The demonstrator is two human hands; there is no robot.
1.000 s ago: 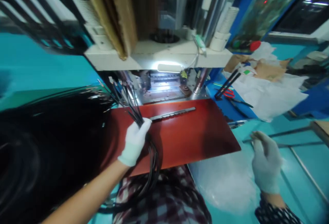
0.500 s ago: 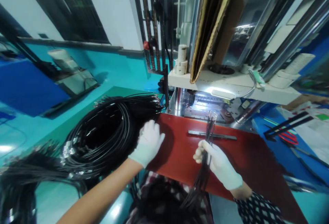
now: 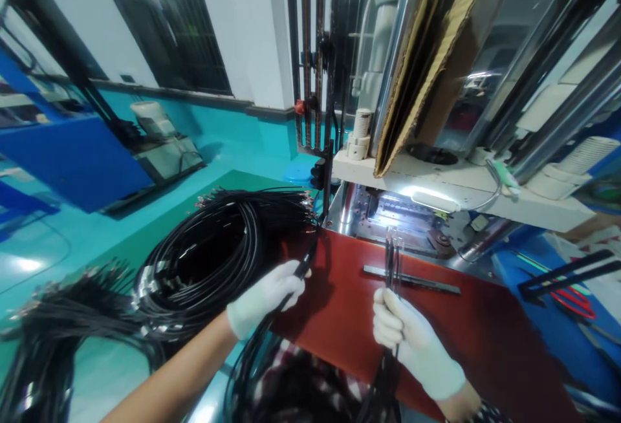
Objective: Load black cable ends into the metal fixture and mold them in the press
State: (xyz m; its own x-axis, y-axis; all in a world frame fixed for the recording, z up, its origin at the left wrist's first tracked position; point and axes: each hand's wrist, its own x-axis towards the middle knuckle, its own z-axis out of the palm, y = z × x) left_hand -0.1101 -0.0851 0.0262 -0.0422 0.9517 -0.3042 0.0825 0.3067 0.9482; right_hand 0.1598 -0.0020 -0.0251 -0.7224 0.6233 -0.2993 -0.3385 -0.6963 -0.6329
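Note:
My white-gloved left hand is closed around a few black cables whose ends point up towards the machine. Their lengths hang down over my lap. In my right hand, also gloved, a bundle of thin black cables is gripped upright, with pale ends at the top. Behind that bundle a flat metal bar lies on the red-brown tabletop. Left of my left hand rests a large coil of black cables, tied with clear bands.
Past the table's far edge stands a press with a lit metal die. Folded cardboard leans on top of it. Red-handled pliers lie on a blue surface at right. More cables are piled at lower left.
My left hand, which was spread with nothing in it, now holds black cables. My right hand keeps its bundle, now more upright. The whole view has shifted slightly.

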